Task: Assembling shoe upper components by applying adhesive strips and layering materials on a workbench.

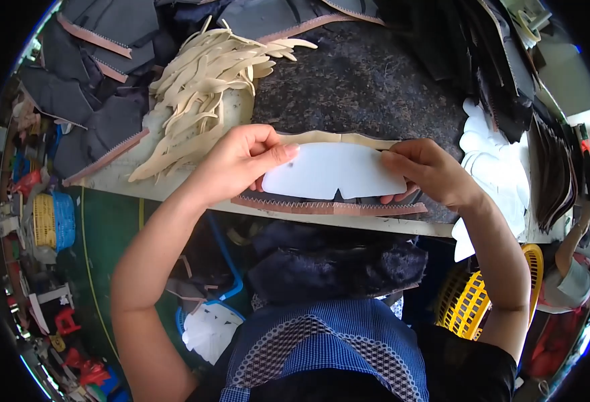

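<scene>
Between my two hands is a curved white sheet piece [335,169] with a small notch in its lower edge. My left hand [247,157] pinches its left end, thumb on top. The right end is gripped by my right hand [432,173], fingers partly tucked underneath. Directly behind the white piece runs a beige strip [332,137] along its upper edge. Below it shows a dark piece with a pink, zigzag-stitched border [335,206], at the table's near edge. How these layers are joined is hidden by the white piece.
A heap of beige curved strips [208,87] lies left of my hands. Dark pink-edged pieces [117,114] spread at far left. White cut pieces [486,167] are stacked at right, near hanging dark pieces [553,174]. A yellow basket [466,301] stands below; another person [566,281] is at far right.
</scene>
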`<action>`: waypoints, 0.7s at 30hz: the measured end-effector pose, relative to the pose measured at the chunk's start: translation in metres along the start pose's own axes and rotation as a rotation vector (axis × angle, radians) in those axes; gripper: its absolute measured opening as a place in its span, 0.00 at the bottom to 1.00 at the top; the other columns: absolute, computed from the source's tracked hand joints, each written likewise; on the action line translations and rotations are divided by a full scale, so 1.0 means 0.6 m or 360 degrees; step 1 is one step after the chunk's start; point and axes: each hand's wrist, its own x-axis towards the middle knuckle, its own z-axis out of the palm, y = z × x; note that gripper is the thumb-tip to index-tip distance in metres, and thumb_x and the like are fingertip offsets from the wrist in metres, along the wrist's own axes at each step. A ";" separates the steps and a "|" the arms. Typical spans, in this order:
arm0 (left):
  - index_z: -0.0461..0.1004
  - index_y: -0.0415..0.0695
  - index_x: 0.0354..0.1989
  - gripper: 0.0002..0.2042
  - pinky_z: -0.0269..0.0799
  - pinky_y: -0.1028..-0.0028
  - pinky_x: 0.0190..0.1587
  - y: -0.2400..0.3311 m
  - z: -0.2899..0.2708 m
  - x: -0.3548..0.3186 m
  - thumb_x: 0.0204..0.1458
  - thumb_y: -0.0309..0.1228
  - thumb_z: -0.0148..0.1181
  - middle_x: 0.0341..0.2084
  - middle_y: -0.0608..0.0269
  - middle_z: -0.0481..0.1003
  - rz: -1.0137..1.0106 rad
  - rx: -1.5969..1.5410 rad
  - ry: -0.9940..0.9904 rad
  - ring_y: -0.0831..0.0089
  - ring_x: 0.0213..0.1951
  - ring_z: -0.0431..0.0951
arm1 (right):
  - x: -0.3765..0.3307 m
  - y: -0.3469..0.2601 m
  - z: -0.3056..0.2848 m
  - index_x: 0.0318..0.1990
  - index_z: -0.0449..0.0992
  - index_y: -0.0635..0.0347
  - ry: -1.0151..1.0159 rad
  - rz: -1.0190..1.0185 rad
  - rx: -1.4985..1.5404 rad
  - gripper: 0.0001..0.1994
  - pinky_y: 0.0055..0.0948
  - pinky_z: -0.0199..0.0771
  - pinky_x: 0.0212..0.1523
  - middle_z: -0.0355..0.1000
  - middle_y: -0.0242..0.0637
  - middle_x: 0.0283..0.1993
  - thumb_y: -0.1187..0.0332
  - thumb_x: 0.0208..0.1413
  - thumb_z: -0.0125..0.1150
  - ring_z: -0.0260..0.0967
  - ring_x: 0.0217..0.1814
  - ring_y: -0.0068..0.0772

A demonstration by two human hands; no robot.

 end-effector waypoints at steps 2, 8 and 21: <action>0.77 0.40 0.33 0.16 0.65 0.82 0.22 0.005 -0.002 0.000 0.65 0.41 0.66 0.19 0.72 0.74 -0.0022 -0.0039 -0.0026 0.87 0.19 0.69 | 0.005 0.004 -0.002 0.53 0.79 0.74 -0.0025 0.0004 -0.0038 0.22 0.22 0.86 0.39 0.80 0.44 0.39 0.57 0.74 0.54 0.85 0.37 0.30; 0.74 0.42 0.32 0.18 0.73 0.69 0.25 0.047 0.010 0.000 0.52 0.42 0.76 0.22 0.66 0.77 0.0013 0.1402 0.0192 0.73 0.22 0.78 | 0.016 -0.017 0.027 0.30 0.77 0.66 0.0381 -0.0120 -0.1522 0.15 0.25 0.72 0.22 0.73 0.34 0.19 0.63 0.61 0.70 0.72 0.18 0.26; 0.67 0.37 0.67 0.38 0.78 0.60 0.57 0.001 0.102 -0.024 0.44 0.26 0.75 0.58 0.44 0.76 0.1149 0.1294 0.0521 0.51 0.56 0.81 | -0.002 0.000 0.104 0.58 0.73 0.61 0.1041 -0.1363 -0.1415 0.30 0.36 0.81 0.46 0.79 0.40 0.48 0.70 0.43 0.72 0.80 0.47 0.41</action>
